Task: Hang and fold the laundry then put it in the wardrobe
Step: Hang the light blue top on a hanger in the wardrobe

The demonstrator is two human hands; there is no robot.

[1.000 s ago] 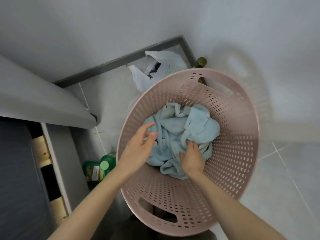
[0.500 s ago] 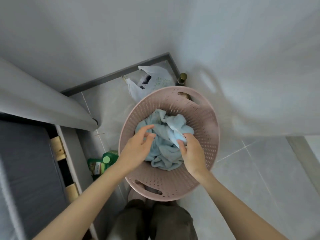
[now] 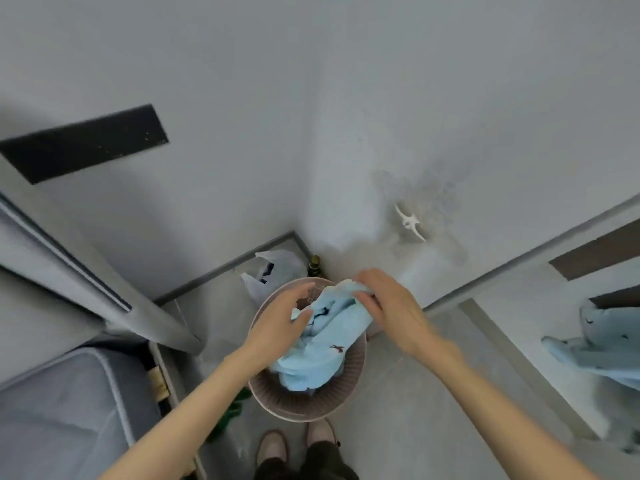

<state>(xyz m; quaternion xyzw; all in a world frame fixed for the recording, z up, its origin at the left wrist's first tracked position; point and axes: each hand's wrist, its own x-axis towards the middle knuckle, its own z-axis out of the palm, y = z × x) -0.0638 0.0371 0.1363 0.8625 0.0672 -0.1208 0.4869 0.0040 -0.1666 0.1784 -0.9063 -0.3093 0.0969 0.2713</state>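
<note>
The person stands over a round pink perforated plastic basket in the corner of the room. The right hand has its fingers and thumb curled round the top edge of a light blue fabric garment with small dark printed figures, holding it above the basket's far rim. From that grip the cloth hangs down and to the left, its lower folds bunched inside the basket beneath. The left hand is just left of the grip, fingers loosely stretched and spread, its thumb against the side of the cloth; it pinches nothing that I can see. Beyond the grip, on the floor in the corner, lies a crumpled white plastic bag, and beside it, nearer the grip, stands a dark bottle with a gold cap. Up the wall to the right of the grip is a small white plastic hook. Far to the right of the grip, at the edge of view, is a second pale blue printed garment, well apart from the basket. Down and left of the grip, beside the basket, are green plastic bottles, partly hidden by the left forearm, and further left a grey upholstered cushion. Below the grip, at the basket's near side, are the person's feet in pale pink slippers.
</note>
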